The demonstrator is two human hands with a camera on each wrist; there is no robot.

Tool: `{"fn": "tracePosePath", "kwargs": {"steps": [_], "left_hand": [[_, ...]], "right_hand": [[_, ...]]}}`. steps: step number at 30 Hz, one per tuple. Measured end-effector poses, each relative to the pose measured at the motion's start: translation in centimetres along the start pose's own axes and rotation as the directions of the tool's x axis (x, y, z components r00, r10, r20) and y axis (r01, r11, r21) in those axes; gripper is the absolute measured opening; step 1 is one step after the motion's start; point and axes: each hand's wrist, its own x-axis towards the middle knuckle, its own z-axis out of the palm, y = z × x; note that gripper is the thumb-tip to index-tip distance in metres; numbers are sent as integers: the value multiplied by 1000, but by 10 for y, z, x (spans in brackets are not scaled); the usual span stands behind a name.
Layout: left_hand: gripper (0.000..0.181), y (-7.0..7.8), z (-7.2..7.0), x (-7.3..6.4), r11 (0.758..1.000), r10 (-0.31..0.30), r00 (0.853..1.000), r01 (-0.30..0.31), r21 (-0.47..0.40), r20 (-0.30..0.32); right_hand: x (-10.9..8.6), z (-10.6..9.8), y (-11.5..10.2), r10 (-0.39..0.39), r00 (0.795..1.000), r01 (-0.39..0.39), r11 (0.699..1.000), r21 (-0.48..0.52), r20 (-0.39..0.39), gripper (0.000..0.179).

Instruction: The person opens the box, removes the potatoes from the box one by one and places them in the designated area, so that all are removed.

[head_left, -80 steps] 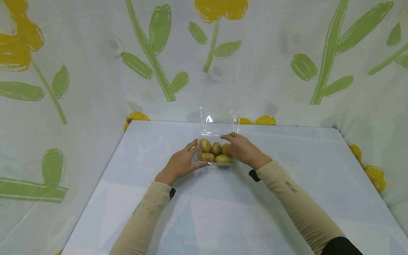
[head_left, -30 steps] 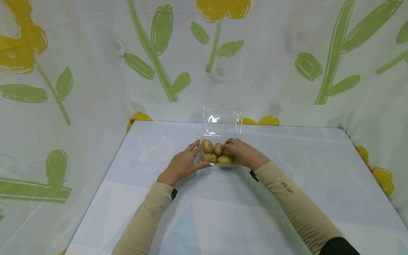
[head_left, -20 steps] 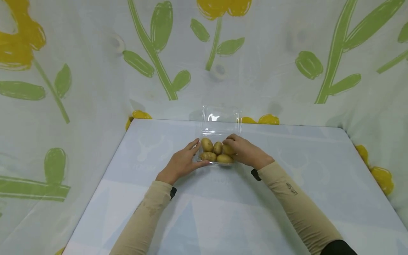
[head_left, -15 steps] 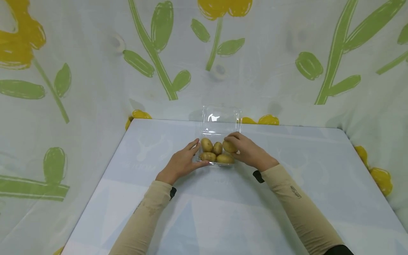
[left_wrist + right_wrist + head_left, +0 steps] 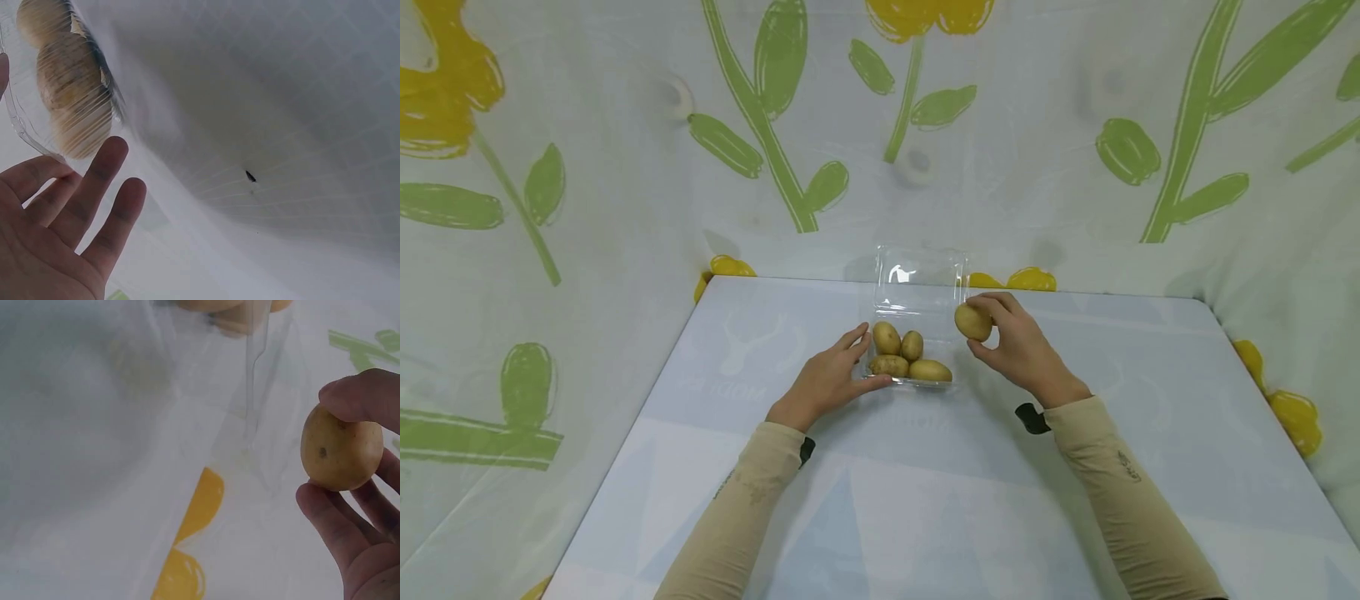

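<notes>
My right hand (image 5: 1026, 350) pinches a potato (image 5: 973, 322) between thumb and fingers, just right of a clear plastic clamshell box (image 5: 942, 342). In the right wrist view this potato (image 5: 340, 450) is smooth and yellow-brown with a small dark spot. Several more potatoes (image 5: 931, 371) lie in the box, two along the front and two behind. My left hand (image 5: 823, 387) rests at the box's left front corner, fingers spread along its side and thumb along the front rim. Through the clear wall, the left wrist view shows potatoes (image 5: 65, 75) close above the left fingertips.
The clear lid (image 5: 920, 279) stands raised at the back of the box, near the table's far edge. A pale blue-white table (image 5: 925, 500) bears everything. Behind and beside it hangs a white curtain (image 5: 1015, 150) with yellow flowers and green leaves.
My right hand has taken the back right potato out of the box and moved it up and to the right, past the box's side. The left hand has stayed in place.
</notes>
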Motion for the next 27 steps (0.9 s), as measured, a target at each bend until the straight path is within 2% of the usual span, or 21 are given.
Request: {"fn": "tracePosePath", "kwargs": {"steps": [7, 15, 20, 27], "left_hand": [[94, 2, -2, 0, 1000, -5, 1000, 5, 3, 2], [95, 2, -2, 0, 1000, -6, 1000, 6, -2, 12], [95, 2, -2, -1, 1000, -9, 1000, 9, 0, 12], [95, 2, -2, -1, 1000, -7, 1000, 7, 1, 9]], "right_hand": [[-10, -10, 18, 56, 998, -56, 998, 0, -39, 60], [-25, -17, 39, 149, 989, -149, 989, -6, -17, 61], [-32, -18, 52, 209, 978, -209, 978, -22, 20, 58], [-36, -18, 63, 299, 949, -295, 954, -50, 102, 58]]}}
